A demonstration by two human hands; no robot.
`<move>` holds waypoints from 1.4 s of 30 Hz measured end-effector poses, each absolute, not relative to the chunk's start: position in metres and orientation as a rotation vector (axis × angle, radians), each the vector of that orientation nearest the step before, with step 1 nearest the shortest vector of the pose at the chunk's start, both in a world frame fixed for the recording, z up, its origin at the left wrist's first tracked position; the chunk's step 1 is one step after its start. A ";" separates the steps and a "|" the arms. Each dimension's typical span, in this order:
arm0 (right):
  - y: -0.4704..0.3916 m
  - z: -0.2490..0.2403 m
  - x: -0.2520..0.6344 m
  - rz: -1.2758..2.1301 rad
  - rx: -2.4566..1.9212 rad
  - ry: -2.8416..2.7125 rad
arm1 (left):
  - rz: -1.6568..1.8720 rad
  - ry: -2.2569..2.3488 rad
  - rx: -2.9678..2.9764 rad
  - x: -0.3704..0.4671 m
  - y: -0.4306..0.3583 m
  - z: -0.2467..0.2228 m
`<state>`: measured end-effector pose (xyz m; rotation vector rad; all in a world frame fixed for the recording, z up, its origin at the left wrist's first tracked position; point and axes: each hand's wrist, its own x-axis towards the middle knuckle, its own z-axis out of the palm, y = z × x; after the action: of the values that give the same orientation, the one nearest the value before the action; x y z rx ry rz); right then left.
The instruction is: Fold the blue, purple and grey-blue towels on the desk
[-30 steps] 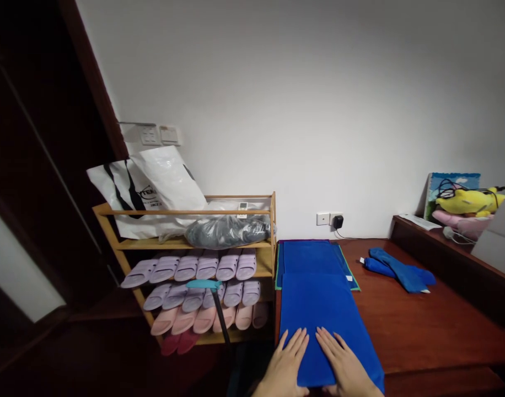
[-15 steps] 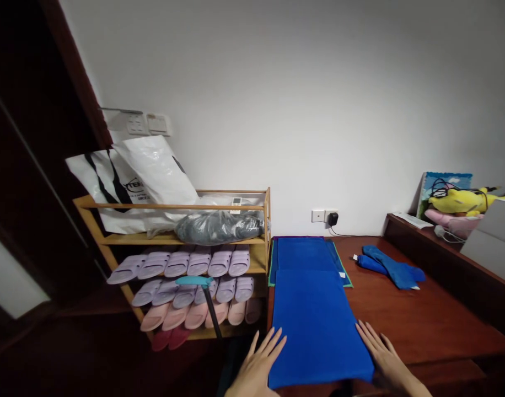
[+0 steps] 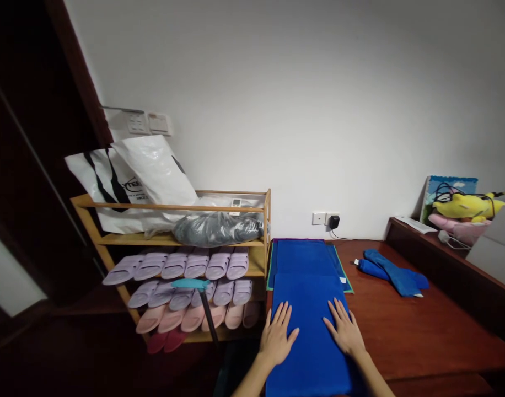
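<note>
**Blue towel pressed flat under both palms**

Blue terry cloth is pressed under spread fingers: the left hand (image 3: 277, 337) lies palm-down on the left edge of the folded towel (image 3: 308, 325), the right hand (image 3: 344, 332) palm-down on its right part, neither gripping anything. The towel is laid as a long, narrow strip at the near left end of the desk (image 3: 422, 331), its far end overlapping a second blue cloth with a green edge (image 3: 306, 256). Lengthwise folding appears done and smoothing under way; any shorter fold is not yet made. One crumpled blue cloth (image 3: 391, 270) is left unfolded further right. A slipper rack (image 3: 182, 264) stands beside the desk.
</note>
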<state>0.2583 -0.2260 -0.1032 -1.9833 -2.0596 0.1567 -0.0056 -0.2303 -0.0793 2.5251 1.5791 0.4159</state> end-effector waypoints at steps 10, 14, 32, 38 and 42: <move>-0.246 -0.106 0.260 0.097 -2.004 -2.078 | 0.373 1.585 2.566 -0.012 -0.245 -0.075; -0.268 -0.110 0.260 0.078 -1.961 -2.096 | 0.393 1.578 2.592 -0.016 -0.269 -0.075; -0.202 -0.102 0.302 0.186 -1.911 -1.863 | 0.573 1.690 2.439 -0.034 -0.181 -0.053; -0.177 -0.102 0.309 0.201 -1.954 -1.890 | 0.489 1.609 2.387 -0.047 -0.153 -0.067; -0.162 -0.101 0.314 0.241 -2.025 -1.866 | 0.466 1.667 2.290 -0.051 -0.140 -0.069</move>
<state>0.3136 -0.1618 -0.1013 -2.0249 -1.8656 0.2411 -0.0514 -0.1395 -0.0689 2.2901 1.6666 0.4657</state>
